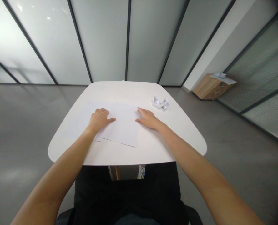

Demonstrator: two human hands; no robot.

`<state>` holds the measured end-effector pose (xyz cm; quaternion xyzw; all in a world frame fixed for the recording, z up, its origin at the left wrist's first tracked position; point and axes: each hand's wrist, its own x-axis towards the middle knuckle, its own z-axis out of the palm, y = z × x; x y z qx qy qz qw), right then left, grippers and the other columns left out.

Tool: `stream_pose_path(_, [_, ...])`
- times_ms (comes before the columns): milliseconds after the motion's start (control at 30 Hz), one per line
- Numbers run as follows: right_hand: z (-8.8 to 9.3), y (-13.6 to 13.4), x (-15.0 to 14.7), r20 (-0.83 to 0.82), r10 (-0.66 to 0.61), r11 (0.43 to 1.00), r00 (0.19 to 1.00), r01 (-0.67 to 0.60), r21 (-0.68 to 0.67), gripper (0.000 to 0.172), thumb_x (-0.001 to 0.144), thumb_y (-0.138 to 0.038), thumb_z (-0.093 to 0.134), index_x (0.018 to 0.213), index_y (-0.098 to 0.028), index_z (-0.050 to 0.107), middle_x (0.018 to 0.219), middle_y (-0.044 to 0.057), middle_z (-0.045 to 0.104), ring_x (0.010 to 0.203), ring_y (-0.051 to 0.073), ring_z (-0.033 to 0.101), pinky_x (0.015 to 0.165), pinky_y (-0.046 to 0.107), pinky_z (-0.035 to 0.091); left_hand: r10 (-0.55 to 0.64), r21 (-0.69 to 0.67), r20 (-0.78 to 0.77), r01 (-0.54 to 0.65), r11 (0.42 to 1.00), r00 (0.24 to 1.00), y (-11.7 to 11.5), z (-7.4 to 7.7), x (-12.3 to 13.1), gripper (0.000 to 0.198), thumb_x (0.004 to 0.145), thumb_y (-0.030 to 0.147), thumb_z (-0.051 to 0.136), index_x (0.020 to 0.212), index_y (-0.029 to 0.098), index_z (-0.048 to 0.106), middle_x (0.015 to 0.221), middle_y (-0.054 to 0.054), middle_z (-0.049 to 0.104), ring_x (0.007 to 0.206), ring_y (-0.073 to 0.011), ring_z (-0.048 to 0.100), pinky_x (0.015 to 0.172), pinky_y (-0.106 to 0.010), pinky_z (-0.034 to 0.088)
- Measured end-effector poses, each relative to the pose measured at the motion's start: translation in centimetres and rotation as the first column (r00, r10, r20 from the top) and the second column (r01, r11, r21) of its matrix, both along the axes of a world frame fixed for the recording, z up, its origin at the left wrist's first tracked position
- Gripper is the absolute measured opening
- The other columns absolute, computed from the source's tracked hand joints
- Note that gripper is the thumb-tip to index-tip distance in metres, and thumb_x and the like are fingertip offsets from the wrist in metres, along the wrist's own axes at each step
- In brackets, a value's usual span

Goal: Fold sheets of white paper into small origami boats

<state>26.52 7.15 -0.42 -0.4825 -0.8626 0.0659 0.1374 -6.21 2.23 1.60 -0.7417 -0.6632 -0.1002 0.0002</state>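
A sheet of white paper (123, 126) lies flat on the white table, overlapping other white paper to its left. My left hand (99, 120) rests on the paper near the sheet's left side, its thumb stretched out to the right and its fingers lying flat. At the sheet's right edge is my right hand (147, 118), thumb and fingers apart, the fingertips at or touching that edge. Nothing shows gripped in either hand. Beyond my right hand, a folded white paper piece (160, 103) with pointed ends stands on the table.
The white table (127, 157) has rounded corners and spans the space before my lap. Frosted glass panels (103, 40) stand behind it. On the floor at the right is a wooden cabinet (206, 87) with papers (223, 78) on top.
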Motion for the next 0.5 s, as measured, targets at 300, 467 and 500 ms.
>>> stream_pose_path(300, [0.08, 0.35, 0.87, -0.097, -0.088, 0.994, 0.991, 0.081, -0.079, 0.089, 0.095, -0.039, 0.071, 0.167, -0.014, 0.026, 0.160, 0.023, 0.050, 0.149, 0.034, 0.048, 0.123, 0.047, 0.037, 0.043, -0.066, -0.014, -0.044, 0.997, 0.999, -0.21, 0.18, 0.07, 0.073, 0.093, 0.075, 0.052, 0.139, 0.017, 0.061, 0.141, -0.022, 0.061, 0.128, -0.0428, 0.055, 0.103, -0.051, 0.046])
stream_pose_path(467, [0.26, 0.30, 0.95, -0.129, -0.067, 0.996, 0.989, 0.059, -0.064, 0.080, 0.094, -0.031, 0.071, 0.164, -0.014, 0.036, 0.153, 0.021, 0.059, 0.142, 0.034, 0.056, 0.119, 0.047, 0.041, 0.041, -0.062, -0.058, -0.044, 0.997, 0.998, -0.54, 0.17, 0.33, 0.071, 0.096, 0.074, 0.049, 0.136, 0.017, 0.063, 0.146, -0.022, 0.058, 0.129, -0.0428, 0.054, 0.103, -0.052, 0.046])
stream_pose_path(500, [0.23, 0.26, 0.92, -0.139, -0.075, 0.996, 0.988, 0.068, -0.051, 0.077, 0.094, -0.031, 0.072, 0.162, -0.014, 0.040, 0.149, 0.020, 0.062, 0.139, 0.035, 0.058, 0.118, 0.047, 0.042, 0.039, -0.049, -0.062, -0.042, 0.998, 0.997, -0.60, 0.13, 0.40, 0.069, 0.096, 0.073, 0.049, 0.136, 0.018, 0.063, 0.147, -0.021, 0.057, 0.130, -0.0427, 0.053, 0.103, -0.052, 0.046])
